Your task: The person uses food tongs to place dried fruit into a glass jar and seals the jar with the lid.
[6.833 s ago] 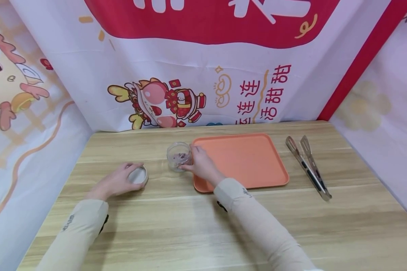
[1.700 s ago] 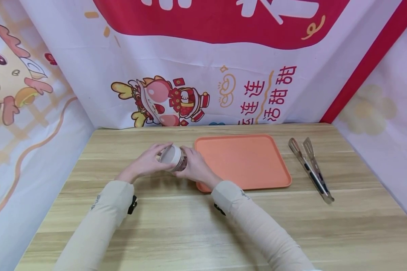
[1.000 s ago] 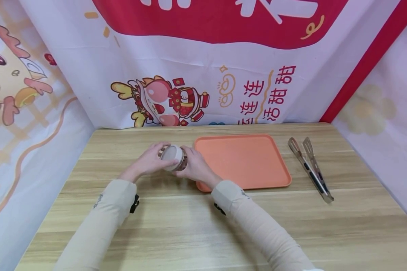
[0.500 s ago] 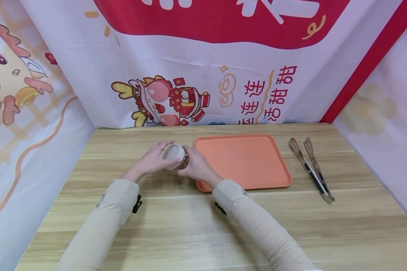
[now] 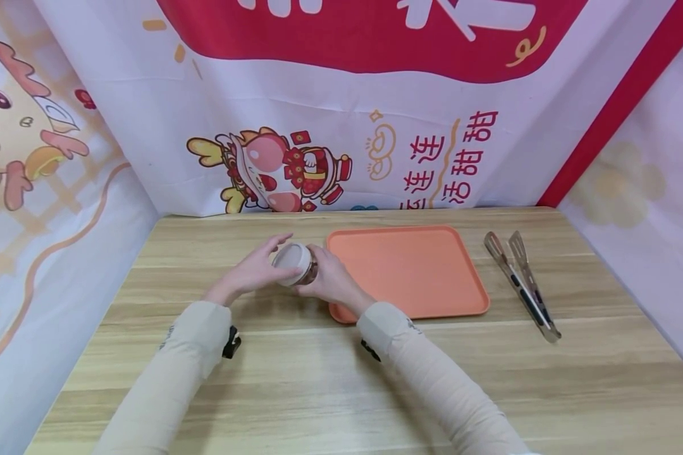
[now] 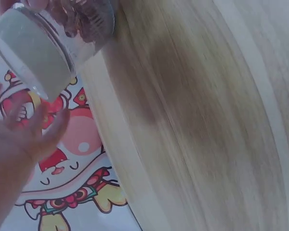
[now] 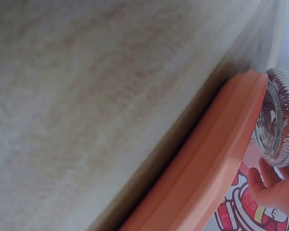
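A ribbed clear glass jar (image 5: 310, 272) with dark reddish-brown pieces inside is tilted to the left, its pale lid (image 5: 291, 258) seated over its mouth. My right hand (image 5: 334, 282) grips the jar's side beside the tray's left edge. The thumb of my left hand (image 5: 252, 270) lies along the lid's near side, while its other fingers are spread and lifted off the far side. In the left wrist view these spread fingers (image 6: 55, 127) show beside the lid (image 6: 36, 55). The right wrist view shows the jar's base (image 7: 269, 122) beyond the tray rim, with fingertips below it.
An orange tray (image 5: 410, 272) lies on the wooden table (image 5: 296, 392), right of the jar. Metal tongs (image 5: 522, 287) with black grips rest farther right, their arms spread. Printed cloth (image 5: 319, 95) hangs behind the table and at both sides.
Earlier my left hand held the lid apart on the left and the jar stood uncovered. The lid came onto the tilted jar; just now my left fingers have spread away from its far side.
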`<act>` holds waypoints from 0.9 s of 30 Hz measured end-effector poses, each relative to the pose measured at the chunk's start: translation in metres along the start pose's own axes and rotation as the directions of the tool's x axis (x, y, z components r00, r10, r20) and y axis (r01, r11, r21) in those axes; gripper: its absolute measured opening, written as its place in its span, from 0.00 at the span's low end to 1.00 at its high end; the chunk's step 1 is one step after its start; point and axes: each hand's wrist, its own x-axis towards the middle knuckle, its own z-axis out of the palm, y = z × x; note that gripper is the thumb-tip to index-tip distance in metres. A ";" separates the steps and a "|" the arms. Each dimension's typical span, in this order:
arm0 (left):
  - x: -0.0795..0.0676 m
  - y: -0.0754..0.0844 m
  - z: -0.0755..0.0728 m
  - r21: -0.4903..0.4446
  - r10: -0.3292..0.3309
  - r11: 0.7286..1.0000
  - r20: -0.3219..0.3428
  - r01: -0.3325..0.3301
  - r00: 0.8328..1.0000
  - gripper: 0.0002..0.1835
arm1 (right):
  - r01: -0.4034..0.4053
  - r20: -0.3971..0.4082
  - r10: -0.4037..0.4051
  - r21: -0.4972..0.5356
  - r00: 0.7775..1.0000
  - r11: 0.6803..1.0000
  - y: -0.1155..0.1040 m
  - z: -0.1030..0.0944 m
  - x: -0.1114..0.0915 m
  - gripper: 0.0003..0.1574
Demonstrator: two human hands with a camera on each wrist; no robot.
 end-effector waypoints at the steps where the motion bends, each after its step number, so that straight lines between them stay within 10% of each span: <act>1: 0.001 0.000 0.001 0.009 -0.013 1.000 -0.010 0.013 1.000 0.48 | -0.004 0.001 0.004 0.004 1.000 1.000 0.000 0.000 0.000 0.51; 27: 0.000 -0.003 -0.001 -0.027 0.006 1.000 0.027 -0.005 1.000 0.45 | 0.011 -0.004 -0.011 0.014 1.000 1.000 0.003 -0.001 0.000 0.50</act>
